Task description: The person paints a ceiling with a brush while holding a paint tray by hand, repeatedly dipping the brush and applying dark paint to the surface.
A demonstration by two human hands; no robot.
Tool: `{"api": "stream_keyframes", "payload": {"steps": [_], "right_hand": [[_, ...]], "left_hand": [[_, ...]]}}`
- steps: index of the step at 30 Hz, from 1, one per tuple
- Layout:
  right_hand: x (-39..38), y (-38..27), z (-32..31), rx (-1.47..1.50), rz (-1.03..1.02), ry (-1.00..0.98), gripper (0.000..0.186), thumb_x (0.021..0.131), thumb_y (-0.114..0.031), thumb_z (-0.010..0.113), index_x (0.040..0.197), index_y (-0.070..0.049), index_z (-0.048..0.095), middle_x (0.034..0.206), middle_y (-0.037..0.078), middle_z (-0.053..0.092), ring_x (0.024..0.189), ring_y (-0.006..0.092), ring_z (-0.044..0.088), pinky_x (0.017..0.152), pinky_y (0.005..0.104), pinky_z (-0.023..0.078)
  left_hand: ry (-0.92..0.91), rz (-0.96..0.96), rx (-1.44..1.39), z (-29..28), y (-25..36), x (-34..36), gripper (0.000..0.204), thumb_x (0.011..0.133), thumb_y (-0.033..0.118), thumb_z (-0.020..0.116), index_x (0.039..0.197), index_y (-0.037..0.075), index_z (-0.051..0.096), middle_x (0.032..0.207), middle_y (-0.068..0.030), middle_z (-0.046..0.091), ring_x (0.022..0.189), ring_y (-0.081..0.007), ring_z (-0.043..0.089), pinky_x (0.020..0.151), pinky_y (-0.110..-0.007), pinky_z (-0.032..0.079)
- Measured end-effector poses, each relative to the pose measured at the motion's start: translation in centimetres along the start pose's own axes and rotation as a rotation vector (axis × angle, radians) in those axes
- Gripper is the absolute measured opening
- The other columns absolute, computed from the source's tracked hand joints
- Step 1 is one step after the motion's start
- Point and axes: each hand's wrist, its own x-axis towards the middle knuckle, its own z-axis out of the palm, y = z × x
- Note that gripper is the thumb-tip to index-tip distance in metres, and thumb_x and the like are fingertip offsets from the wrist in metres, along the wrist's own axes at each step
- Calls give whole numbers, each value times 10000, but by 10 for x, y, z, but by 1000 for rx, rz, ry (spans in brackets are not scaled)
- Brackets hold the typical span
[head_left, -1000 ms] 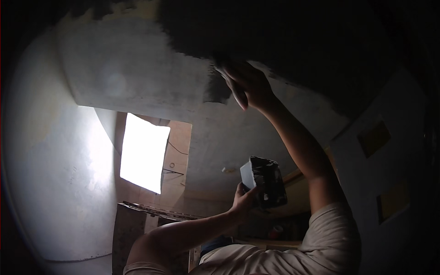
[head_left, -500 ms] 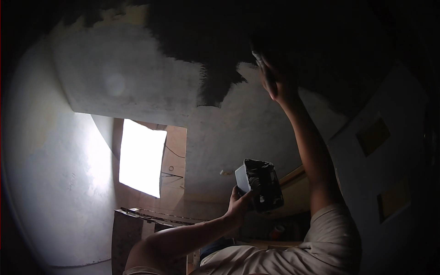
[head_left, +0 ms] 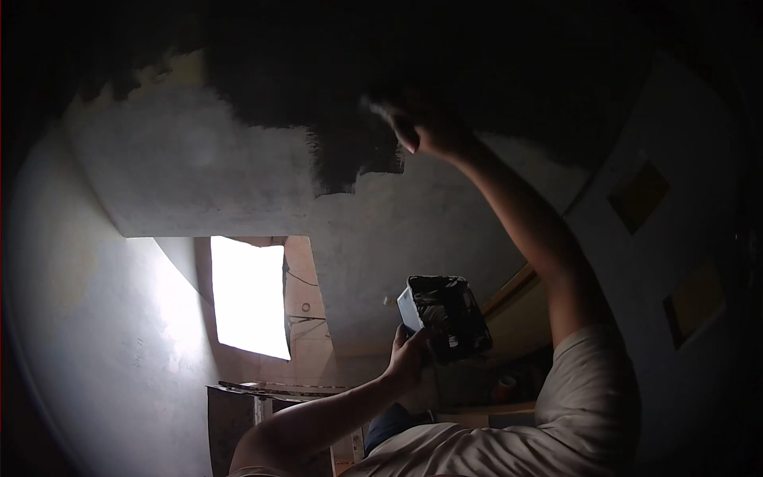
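My left hand (head_left: 407,359) is closed on the near left edge of a rectangular paint tub (head_left: 449,322). The tub is tilted toward me, light outside, with dark paint smeared over its inside. Raised in front, my right hand (head_left: 429,131) is closed round a paintbrush (head_left: 377,106), whose far end is blurred and lost against the dark. Brush and hand are up at a pale grey surface (head_left: 238,171), where a broad patch of dark paint (head_left: 342,159) has ragged, streaky edges. Whether the bristles touch the surface I cannot tell.
A bright opening (head_left: 250,298) lies left of the tub, beside a pale side wall (head_left: 119,318). Below it runs a paint-stained ledge (head_left: 278,389). Two square recesses (head_left: 640,197) mark the right wall. A reddish container (head_left: 504,389) sits in shadow below the tub.
My right hand has swept left and slightly down with the paintbrush, and its elbow bends more. Dark paint covers more of the notch beside the lower patch. The view has shifted a little.
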Motion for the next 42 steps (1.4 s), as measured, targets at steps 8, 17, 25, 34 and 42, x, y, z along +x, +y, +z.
{"api": "stream_keyframes", "payload": {"steps": [8, 17, 25, 34, 42], "right_hand": [[29, 7, 11, -455, -430, 589, 387, 923, -131, 710, 1305, -114, 650, 1063, 85, 707, 947, 259, 707, 828, 386, 585], [-103, 19, 138, 22, -193, -40, 573, 885, -40, 706, 1430, -181, 600, 1260, 98, 691, 981, 261, 705, 835, 362, 614], [21, 6, -40, -523, -360, 501, 250, 994, -120, 669, 1239, -90, 706, 994, 101, 735, 920, 198, 734, 748, 324, 607], [-77, 4, 113, -356, -373, 136, 469, 845, -83, 743, 1299, -115, 631, 1048, 90, 682, 954, 307, 673, 827, 432, 563], [-53, 29, 50, -89, 3, 270, 322, 914, -86, 740, 1235, -79, 707, 1021, 64, 747, 970, 212, 728, 853, 344, 602]], "left_hand": [[-5, 34, -16, -2, -5, 4, 532, 923, 154, 733, 1374, 106, 455, 1207, -75, 624, 1056, -208, 679, 797, -371, 606], [3, 46, 7, -7, -8, 2, 550, 942, 155, 706, 1419, 120, 433, 1275, -81, 604, 1135, -232, 662, 896, -440, 612], [-19, 17, -25, -4, -6, 4, 601, 915, 151, 748, 1414, 81, 421, 1256, -97, 598, 1085, -231, 678, 823, -380, 619], [11, 24, -5, -7, -11, 8, 527, 939, 125, 688, 1404, 111, 442, 1256, -85, 607, 1147, -232, 664, 896, -434, 619], [3, 29, 15, -4, -6, 4, 532, 931, 138, 687, 1403, 109, 444, 1257, -89, 605, 1122, -231, 668, 892, -433, 613]]}}
